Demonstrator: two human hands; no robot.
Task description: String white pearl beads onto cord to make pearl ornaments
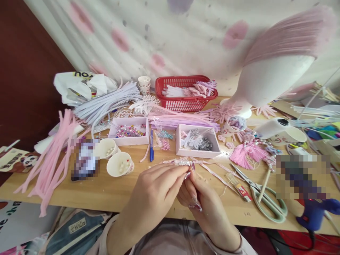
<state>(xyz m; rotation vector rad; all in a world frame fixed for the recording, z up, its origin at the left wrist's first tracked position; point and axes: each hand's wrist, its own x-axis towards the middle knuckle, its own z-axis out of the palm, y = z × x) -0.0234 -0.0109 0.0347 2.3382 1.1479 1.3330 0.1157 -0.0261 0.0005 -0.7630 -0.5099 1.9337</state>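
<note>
My left hand (156, 182) and my right hand (205, 200) meet over the table's front edge, with the fingers of both closed. At their fingertips a short row of pearl beads (183, 163) shows, pinched between the two hands; most of it is hidden behind my fingers. Just beyond lies a thin pink patterned ribbon (209, 169). Behind my hands stands a white box (199, 153) of silvery and white flower pieces. A paper cup (117, 171) with white beads is to the left of my left hand, and scissors (255, 186) lie right of my right hand.
Pink fuzzy stems (57, 152) hang over the table's left front edge. Farther back are a bead box (130, 140), blue pen (151, 150) and red basket (183, 104). At right, a white mannequin head (273, 79) rises near pink tassels (247, 154); a blue glue gun (313, 212) sits at the edge.
</note>
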